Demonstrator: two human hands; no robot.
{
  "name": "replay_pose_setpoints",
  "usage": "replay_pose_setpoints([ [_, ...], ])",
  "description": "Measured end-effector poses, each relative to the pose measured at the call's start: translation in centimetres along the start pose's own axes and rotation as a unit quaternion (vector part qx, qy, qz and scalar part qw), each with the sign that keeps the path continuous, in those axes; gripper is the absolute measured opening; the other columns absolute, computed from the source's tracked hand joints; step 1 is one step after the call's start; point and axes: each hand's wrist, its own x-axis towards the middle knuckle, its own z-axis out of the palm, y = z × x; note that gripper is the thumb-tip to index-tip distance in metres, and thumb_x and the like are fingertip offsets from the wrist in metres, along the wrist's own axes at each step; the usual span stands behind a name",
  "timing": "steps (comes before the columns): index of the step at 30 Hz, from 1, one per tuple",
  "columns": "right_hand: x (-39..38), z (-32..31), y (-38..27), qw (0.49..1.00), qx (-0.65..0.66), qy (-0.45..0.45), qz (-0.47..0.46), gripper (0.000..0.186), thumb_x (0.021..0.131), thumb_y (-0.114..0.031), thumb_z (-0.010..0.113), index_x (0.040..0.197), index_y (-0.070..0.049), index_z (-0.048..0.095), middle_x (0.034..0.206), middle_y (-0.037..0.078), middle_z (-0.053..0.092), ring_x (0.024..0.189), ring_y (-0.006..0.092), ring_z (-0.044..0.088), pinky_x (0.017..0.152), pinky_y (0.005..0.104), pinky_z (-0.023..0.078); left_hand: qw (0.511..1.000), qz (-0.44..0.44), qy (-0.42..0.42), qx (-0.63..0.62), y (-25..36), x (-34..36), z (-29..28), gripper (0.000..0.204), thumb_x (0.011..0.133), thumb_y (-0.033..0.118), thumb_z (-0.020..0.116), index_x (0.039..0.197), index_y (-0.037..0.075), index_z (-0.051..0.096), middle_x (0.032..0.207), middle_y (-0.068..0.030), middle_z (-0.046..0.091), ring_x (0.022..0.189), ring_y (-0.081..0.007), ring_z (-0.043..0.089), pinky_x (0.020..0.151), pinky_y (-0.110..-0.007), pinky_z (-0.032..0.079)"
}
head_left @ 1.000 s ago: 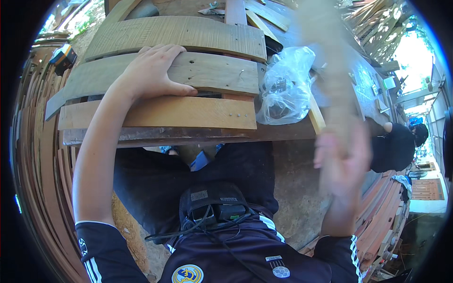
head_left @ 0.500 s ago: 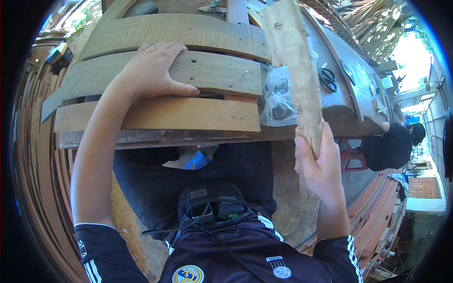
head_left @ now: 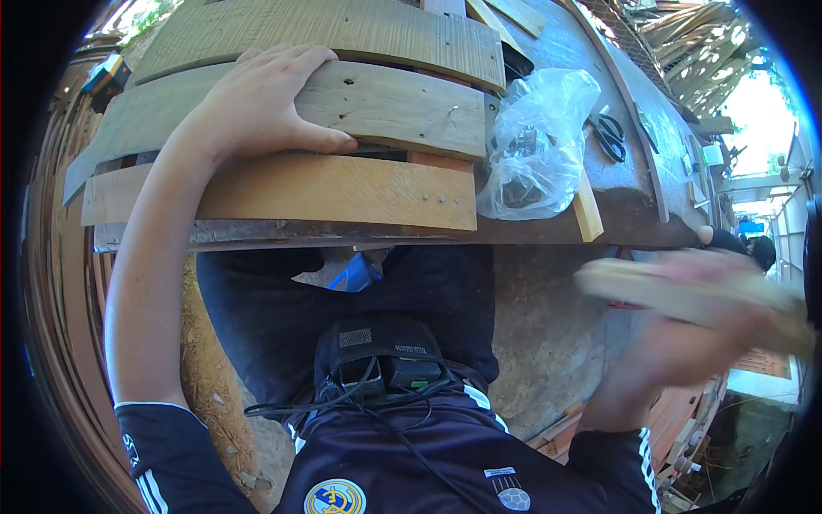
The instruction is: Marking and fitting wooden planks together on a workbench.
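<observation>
Planks on bench: three curved weathered wooden planks (head_left: 282, 193), side by side.
Left hand (head_left: 257, 107): flat, fingers spread, pressing the middle plank.
Right hand (head_left: 685, 343): blurred, closed around one pale wooden strip (head_left: 685, 295), right of and below the bench.
Bag: one clear plastic bag (head_left: 535, 141).
Scissors: one black-handled pair (head_left: 610, 135).

One view only: head cam, fisheye, looks steep down over own chest and legs to workbench (head_left: 548, 218) edge, close. Left hand (head_left: 257, 103) near top, right hand (head_left: 685, 343) at right rim.
</observation>
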Motion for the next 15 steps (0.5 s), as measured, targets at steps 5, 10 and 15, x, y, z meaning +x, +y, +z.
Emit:
replay_pose_setpoints([
  [5,-1.4,0.8,4.2,0.825,-0.397,-0.333,0.225,0.030,0.098,-0.012,0.066,0.116,0.005,0.049,0.082,0.020,0.070,0.074,0.0414,0.072,0.063,0.0416,0.055,0.999,0.018,-0.035,0.008,-0.3,0.1,0.3,0.096,0.068,0.055,0.081,0.144,0.006,0.049,0.144,-0.0215,0.054,0.136,-0.0380,0.047,0.115,-0.045,0.036],
  [10,-1.4,1.2,3.4,0.884,-0.366,-0.266,0.117,0.026,0.098,-0.014,0.065,0.113,0.002,0.050,0.084,0.022,0.070,0.078,0.0416,0.072,0.065,0.0417,0.054,1.000,0.018,0.004,-0.022,-0.3,0.1,0.3,0.093,0.066,0.054,0.082,0.140,0.006,0.052,0.140,-0.0199,0.057,0.134,-0.0387,0.048,0.116,-0.045,0.035],
  [15,-1.1,0.3,4.2,0.827,-0.395,-0.352,0.190,0.030,0.098,-0.019,0.067,0.110,0.002,0.051,0.082,0.022,0.068,0.076,0.0423,0.071,0.064,0.0422,0.053,1.000,0.012,-0.011,-0.014,-0.2,0.2,-0.1,0.094,0.066,0.054,0.082,0.142,0.007,0.051,0.142,-0.0202,0.056,0.135,-0.0380,0.048,0.116,-0.045,0.035],
])
